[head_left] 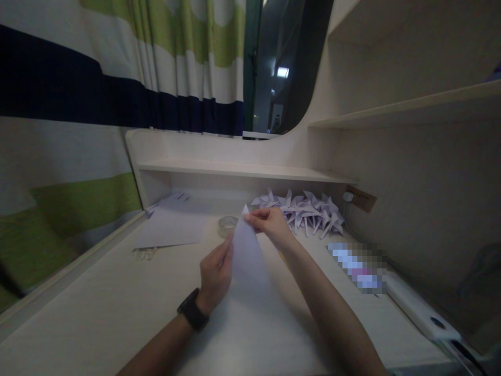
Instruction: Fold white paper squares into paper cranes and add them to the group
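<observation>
A sheet of white paper point(248, 258) is held up off the desk between my two hands, its top narrowing to a pointed corner. My left hand point(217, 269), with a dark watch point(193, 310) on the wrist, grips the paper's left edge; some of its fingers are hidden behind the sheet. Near the tip, my right hand point(270, 222) pinches the paper between thumb and fingers. Just behind the sheet lies a roll of clear tape point(228, 225), partly covered by it.
Folded paper pinwheels point(309, 211) are heaped at the back right. White sheets point(172, 224) lie at the back left, with small pale bits point(144, 254) by their edge. A pixelated device point(358, 267) and a white power strip point(420, 305) are on the right, below a wall socket point(362, 199).
</observation>
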Demonstrator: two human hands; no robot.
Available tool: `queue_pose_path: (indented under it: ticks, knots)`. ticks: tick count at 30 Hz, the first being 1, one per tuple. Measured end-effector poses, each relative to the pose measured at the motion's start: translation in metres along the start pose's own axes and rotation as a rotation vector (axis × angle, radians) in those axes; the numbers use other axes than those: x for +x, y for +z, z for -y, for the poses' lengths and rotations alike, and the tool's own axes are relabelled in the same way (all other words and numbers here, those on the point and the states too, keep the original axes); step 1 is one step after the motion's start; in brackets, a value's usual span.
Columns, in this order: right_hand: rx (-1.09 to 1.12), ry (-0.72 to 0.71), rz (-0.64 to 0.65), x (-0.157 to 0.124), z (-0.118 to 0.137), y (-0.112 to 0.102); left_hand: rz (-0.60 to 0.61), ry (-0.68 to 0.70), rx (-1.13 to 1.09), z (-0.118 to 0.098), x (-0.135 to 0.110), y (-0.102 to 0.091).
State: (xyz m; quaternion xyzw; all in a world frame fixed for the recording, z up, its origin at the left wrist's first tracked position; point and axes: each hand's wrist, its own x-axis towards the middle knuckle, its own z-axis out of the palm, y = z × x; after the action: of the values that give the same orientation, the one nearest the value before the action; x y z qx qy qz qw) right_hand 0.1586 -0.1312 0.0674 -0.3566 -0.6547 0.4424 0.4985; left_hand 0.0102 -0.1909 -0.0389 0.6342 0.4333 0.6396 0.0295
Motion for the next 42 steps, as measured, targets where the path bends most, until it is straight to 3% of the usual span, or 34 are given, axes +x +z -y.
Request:
queue_pose_path:
  ticks: [15,21,27,31,36,39,42]
  knots:
    - [-0.005,-0.003,-0.044,0.004,-0.005,-0.003,0.081,-0.003,-0.027,-0.004,-0.004,0.001]
    - [-0.05,-0.066,-0.163,0.007,-0.013,-0.002,0.093,-0.014,-0.047,-0.004,-0.003,0.001]
    - [-0.188,-0.03,0.082,0.008,-0.022,-0.003,0.038,-0.128,-0.048,0.0,0.001,0.001]
    - [-0.192,0.018,0.011,0.007,-0.022,-0.002,0.03,-0.163,-0.078,0.0,0.002,0.001]
    - [-0.049,0.118,0.063,0.006,-0.019,-0.001,0.018,-0.193,-0.087,0.0,0.003,0.002]
    - [-0.058,0.121,-0.024,0.006,-0.026,-0.001,0.017,-0.201,-0.099,0.0,0.003,0.003]
    - [-0.028,0.121,-0.016,0.002,-0.038,-0.001,0.011,-0.222,-0.104,-0.001,0.004,0.003]
